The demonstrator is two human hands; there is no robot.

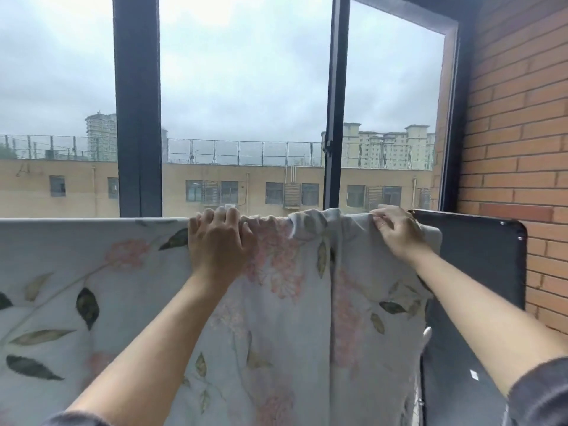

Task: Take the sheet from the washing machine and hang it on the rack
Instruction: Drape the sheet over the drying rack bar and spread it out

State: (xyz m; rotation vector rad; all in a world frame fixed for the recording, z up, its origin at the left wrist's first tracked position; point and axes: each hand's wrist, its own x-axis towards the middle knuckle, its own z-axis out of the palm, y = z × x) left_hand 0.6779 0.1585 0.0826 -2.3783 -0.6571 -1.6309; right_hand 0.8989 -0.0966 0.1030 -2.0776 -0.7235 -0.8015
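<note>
We have the pale blue-grey cotton sheet (92,272), printed with pink blossoms and dark green leaves, draped over the top edge of the dark rack (479,241), whose rounded corner shows bare at the right. The cloth hangs down toward us in a broad curtain. To the left it lies flat and smooth along the top; between our hands it is bunched and wrinkled into a thick roll. Our left hand (219,241) sits on that top edge near the middle of the scene, its fingers curled over the far side and closed on the gathered fabric. Our right hand (396,232) is well to the right, near the end of the cloth, with its fingers bent and pinching the sheet's upper hem just beside the bare corner of the rack. The rail under the sheet is hidden, so we cannot tell how the cloth sits on it. Beyond stands a tall dark-framed window (138,118) with beige buildings and grey sky outside, and a red brick wall (516,133) closes the scene on the right.
</note>
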